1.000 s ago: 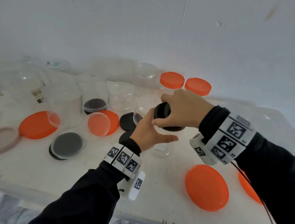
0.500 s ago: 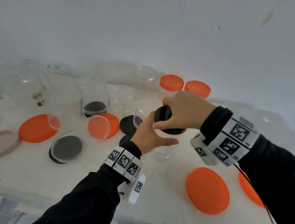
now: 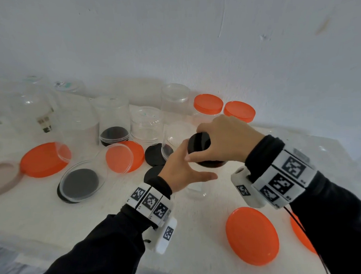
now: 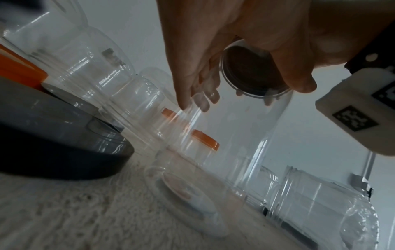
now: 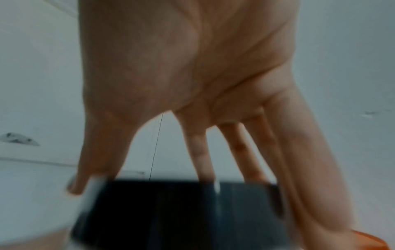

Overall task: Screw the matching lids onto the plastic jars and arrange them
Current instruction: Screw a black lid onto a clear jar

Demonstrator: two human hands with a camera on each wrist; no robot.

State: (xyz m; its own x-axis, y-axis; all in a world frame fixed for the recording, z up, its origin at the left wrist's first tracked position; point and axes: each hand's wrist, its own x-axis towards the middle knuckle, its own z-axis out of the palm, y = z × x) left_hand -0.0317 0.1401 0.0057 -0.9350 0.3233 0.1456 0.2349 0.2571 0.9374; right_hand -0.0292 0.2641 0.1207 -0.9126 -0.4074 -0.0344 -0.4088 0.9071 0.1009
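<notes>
Frame centre: right hand (image 3: 227, 141) still grips black lid (image 3: 198, 142) on jar (image 3: 195, 188); left hand (image 3: 181, 170) steadying jar; barely turned, likely mid-screwing

Lids tallied on my counter (image 3: 54, 214).
Six orange lids (image 3: 252, 235), five black lids (image 3: 155, 154), one pinkish lid (image 3: 1, 177); my clear jars (image 3: 146, 124) overlap beyond counting.

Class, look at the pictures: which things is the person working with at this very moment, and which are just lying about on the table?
In use: black lid, gripped by the right hand; clear jar beneath it, steadied by the left hand.

Lying about: loose orange lid; two orange-capped jars; empty open jars.
</notes>
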